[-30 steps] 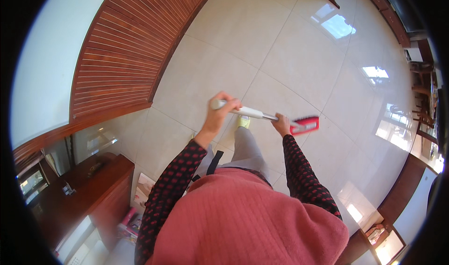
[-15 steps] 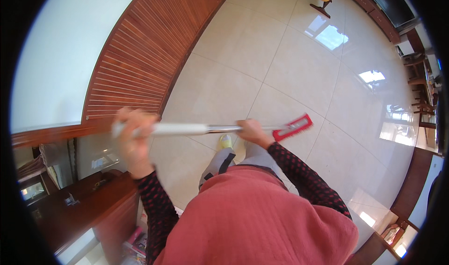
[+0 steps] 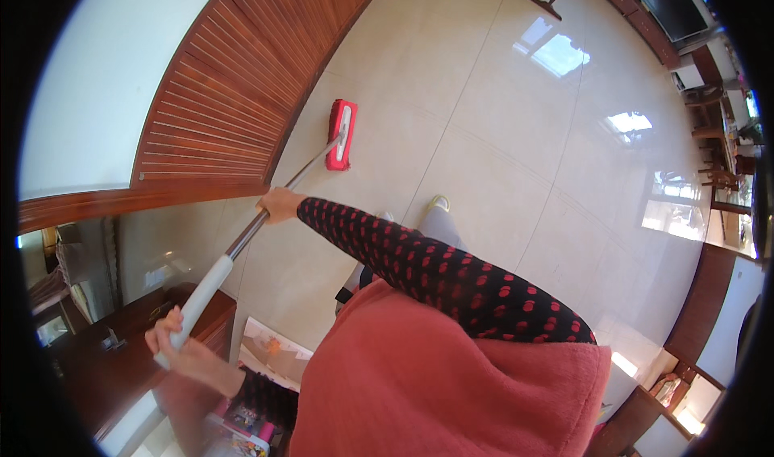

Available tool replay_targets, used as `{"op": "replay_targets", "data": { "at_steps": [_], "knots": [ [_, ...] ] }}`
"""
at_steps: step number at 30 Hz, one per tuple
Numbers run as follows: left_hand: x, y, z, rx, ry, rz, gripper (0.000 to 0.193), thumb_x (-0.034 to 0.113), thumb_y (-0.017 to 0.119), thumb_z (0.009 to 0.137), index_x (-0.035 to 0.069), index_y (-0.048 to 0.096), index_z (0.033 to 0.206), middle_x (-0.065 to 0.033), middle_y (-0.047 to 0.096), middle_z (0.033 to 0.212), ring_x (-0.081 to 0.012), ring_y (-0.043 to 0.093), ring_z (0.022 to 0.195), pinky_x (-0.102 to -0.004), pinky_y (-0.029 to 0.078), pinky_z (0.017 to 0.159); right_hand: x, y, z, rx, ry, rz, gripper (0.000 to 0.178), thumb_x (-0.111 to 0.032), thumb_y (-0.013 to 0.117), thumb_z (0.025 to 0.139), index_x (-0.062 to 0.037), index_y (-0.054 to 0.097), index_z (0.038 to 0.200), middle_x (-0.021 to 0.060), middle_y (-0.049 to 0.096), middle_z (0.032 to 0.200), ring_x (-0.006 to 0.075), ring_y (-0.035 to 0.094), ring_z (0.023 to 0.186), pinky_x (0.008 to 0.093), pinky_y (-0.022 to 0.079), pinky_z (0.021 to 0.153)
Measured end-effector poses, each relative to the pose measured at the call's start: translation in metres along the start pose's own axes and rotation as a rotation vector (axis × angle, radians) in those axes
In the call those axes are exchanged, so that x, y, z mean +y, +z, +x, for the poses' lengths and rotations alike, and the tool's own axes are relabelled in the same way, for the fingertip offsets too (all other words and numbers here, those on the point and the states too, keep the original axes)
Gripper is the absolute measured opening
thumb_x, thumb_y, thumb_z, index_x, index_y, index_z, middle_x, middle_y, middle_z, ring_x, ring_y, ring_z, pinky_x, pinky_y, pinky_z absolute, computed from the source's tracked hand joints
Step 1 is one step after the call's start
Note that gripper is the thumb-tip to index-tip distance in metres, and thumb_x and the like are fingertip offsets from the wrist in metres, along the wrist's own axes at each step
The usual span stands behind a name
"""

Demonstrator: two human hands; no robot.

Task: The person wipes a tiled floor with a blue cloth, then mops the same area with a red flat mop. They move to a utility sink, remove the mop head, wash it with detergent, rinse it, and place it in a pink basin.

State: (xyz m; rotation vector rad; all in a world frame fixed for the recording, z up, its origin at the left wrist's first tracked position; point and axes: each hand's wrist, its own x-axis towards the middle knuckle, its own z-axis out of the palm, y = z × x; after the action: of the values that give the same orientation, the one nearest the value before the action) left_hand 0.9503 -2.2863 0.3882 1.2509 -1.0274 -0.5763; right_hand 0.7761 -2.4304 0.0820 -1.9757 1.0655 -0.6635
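I hold a flat mop (image 3: 211, 289) with a white grip and a metal pole, slanting from lower left up to the right. My left hand (image 3: 184, 351) is wrapped round the white grip near its end. Farther along, my right hand (image 3: 280, 205) grips the metal pole, its arm crossing in front of my body. The red mop head (image 3: 342, 135) with a pale centre plate rests on the tiled floor (image 3: 403, 102), close to the wooden panel's edge.
A slatted brown wooden panel (image 3: 218, 94) borders the floor at left. A dark wooden cabinet (image 3: 121, 344) stands at lower left, with a cardboard box (image 3: 274, 348) beside it. A wooden stand (image 3: 545, 7) is at the far top. Along the right are furniture and a dark screen (image 3: 665, 6).
The mop head has swung from the right side across to the upper left, near the wooden panel. My left hand has dropped lower, and my right hand has moved left.
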Motion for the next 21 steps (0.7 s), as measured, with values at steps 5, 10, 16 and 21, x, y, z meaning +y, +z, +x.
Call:
{"op": "replay_targets", "data": {
  "at_steps": [5,10,16,21],
  "knots": [
    [-0.014,0.036,0.002,-0.188,-0.006,-0.057,0.017,0.015,0.048,0.091,0.007,0.038,0.080,-0.0059,0.044,0.070,-0.0224,0.049,0.075,-0.0458,0.042,0.093,0.033,-0.007,-0.023,0.148,0.069,-0.003,0.021,-0.027,0.071,0.068,-0.0126,0.069,0.082,0.0113,0.069,0.079,0.0325,0.068,0.081,0.0463,0.049,0.074],
    [-0.010,0.087,0.019,-0.394,-0.112,-0.136,0.019,0.018,0.047,0.096,0.010,0.041,0.080,-0.0048,0.042,0.072,-0.0224,0.047,0.079,-0.0481,0.040,0.098,0.050,-0.057,-0.088,0.249,0.246,-0.047,0.014,-0.026,0.069,0.071,-0.0146,0.067,0.079,0.0086,0.069,0.079,0.0288,0.068,0.081,0.0416,0.044,0.081],
    [-0.049,0.221,-0.024,-0.656,-0.286,-0.203,0.018,0.018,0.049,0.091,0.008,0.045,0.076,-0.0048,0.047,0.071,-0.0216,0.052,0.079,-0.0463,0.046,0.091,0.110,-0.117,-0.246,0.448,0.597,-0.160,0.014,-0.024,0.069,0.069,-0.0123,0.064,0.075,0.0110,0.066,0.073,0.0324,0.067,0.077,0.0463,0.049,0.075],
    [-0.086,0.329,-0.162,-0.862,-0.429,-0.192,0.016,0.017,0.056,0.089,0.003,0.055,0.080,-0.0080,0.057,0.079,-0.0232,0.061,0.082,-0.0423,0.048,0.094,0.176,-0.131,-0.448,0.677,0.820,-0.204,0.013,-0.022,0.067,0.070,-0.0095,0.063,0.072,0.0138,0.064,0.069,0.0371,0.065,0.070,0.0486,0.052,0.068]
  ]
}}
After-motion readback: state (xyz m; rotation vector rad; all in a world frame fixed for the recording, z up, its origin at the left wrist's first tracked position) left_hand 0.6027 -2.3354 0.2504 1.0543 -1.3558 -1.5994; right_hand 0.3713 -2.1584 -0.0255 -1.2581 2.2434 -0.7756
